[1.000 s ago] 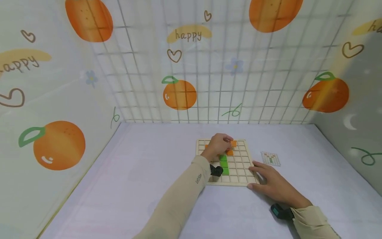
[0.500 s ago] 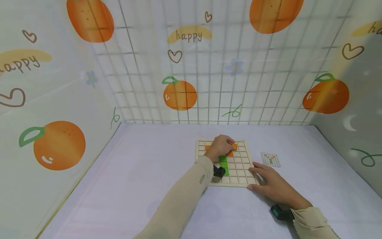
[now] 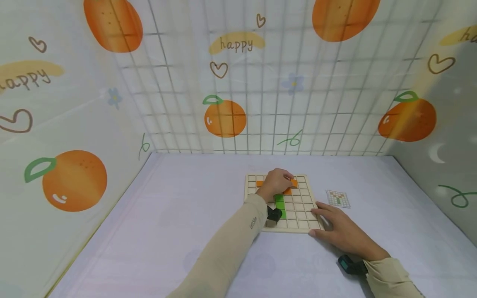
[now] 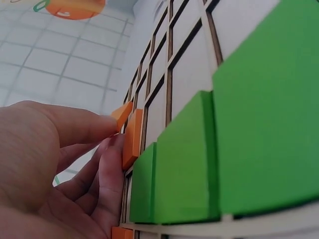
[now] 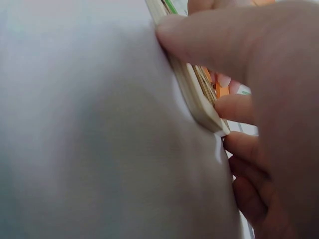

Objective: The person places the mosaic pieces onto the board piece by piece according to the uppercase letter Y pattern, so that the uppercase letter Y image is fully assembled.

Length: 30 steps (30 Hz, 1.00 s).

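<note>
In the head view, a pale wooden grid board [image 3: 302, 203] lies on the table. My left hand [image 3: 275, 181] reaches over its far part, and the thumb and a finger pinch an orange square tile [image 4: 122, 113]. That tile is tilted in the left wrist view, right beside another orange tile [image 4: 131, 139] seated in the grid. A column of green tiles [image 3: 280, 203] runs down the board's middle. Another orange tile [image 3: 259, 183] shows left of the hand, which hides the cells beneath it. My right hand [image 3: 344, 231] holds the board's near right corner between thumb and fingers.
A small printed card [image 3: 338, 198] with a coloured grid pattern lies to the right of the board. A white cloth [image 3: 179, 215] covers the tabletop. Curtains printed with oranges [image 3: 225, 118] enclose the back and both sides.
My left hand has shifted slightly right and nearer, and the orange tile with it, from the far row to the second row. The right hand stays at the board's corner.
</note>
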Tool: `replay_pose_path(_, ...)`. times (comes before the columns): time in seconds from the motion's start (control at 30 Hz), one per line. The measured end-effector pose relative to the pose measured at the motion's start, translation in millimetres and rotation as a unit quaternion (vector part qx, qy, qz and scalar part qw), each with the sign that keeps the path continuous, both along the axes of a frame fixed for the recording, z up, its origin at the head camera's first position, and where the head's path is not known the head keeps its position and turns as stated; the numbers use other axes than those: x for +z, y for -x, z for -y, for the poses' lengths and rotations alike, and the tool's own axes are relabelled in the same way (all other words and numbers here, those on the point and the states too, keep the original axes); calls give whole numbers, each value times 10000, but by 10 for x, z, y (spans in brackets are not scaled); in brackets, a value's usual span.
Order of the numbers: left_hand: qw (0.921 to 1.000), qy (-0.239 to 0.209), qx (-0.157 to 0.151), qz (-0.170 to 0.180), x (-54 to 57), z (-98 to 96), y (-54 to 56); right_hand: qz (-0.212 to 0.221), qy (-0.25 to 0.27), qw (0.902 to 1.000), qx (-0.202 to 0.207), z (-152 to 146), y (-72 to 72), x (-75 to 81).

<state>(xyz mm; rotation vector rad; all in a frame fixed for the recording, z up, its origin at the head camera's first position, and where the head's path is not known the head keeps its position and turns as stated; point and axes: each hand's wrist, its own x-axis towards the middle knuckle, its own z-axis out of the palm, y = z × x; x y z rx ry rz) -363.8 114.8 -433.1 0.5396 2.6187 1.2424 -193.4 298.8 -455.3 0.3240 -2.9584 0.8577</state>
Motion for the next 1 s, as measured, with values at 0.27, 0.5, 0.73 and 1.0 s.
replay_pose_path(0.27,9996,-246,-29,121,7,-20,-36,9,82,10000,-6,-4,-18,8)
replay_pose_path(0.5,9999,128,55,11,29,-41,-51,-35,56,10000,19,-6,-22,-5)
replay_pose_path(0.73,9991,413,74,-93,24,-74,-10,-67,42,10000,48,-21,-3,-9)
replay_pose_path(1.0,9999,91,42,19,0,-45,-5,-65,34,9999,72,-22,12,-13)
